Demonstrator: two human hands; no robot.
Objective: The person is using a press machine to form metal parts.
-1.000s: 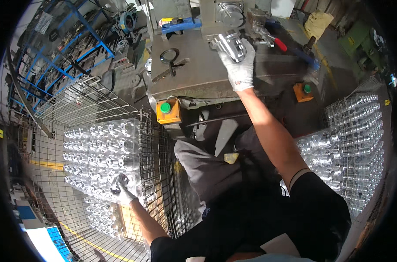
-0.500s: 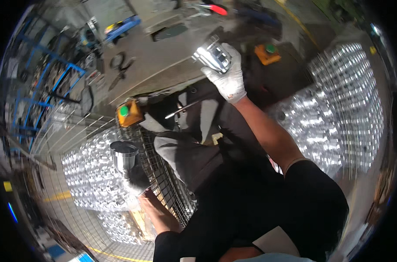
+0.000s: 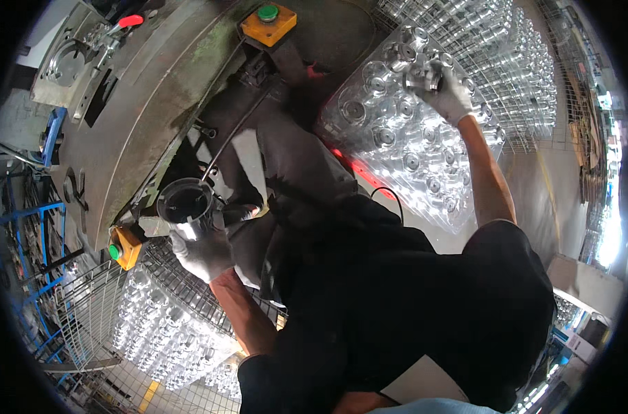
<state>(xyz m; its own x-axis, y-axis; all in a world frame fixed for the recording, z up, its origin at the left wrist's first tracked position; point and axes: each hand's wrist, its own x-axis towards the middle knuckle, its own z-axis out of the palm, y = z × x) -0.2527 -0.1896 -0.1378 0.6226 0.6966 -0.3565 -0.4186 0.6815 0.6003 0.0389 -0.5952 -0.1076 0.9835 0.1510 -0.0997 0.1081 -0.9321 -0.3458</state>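
Note:
My left hand (image 3: 205, 254), in a white glove, grips a shiny metal cup (image 3: 193, 222) with its round dark opening turned up, beside the bench edge. Out to the right, my gloved right hand (image 3: 452, 102) is closed on another shiny metal cup (image 3: 416, 80). That cup is held over a stack of similar metal cups (image 3: 410, 162) covered with clear plastic film. Whether it touches the stack I cannot tell.
A worn metal bench (image 3: 131, 131) carries a clamp with a red handle (image 3: 129, 21). Orange boxes with green buttons sit at its edge, one near left (image 3: 126, 248), one far (image 3: 269, 26). A wire cage (image 3: 93, 310) with more cups stands left. A thin rod (image 3: 234, 134) sticks out below the bench.
My right hand has carried its cup from above the bench to over the right-hand stack. My left hand has brought its cup up from the left cage toward the bench. The view has turned right.

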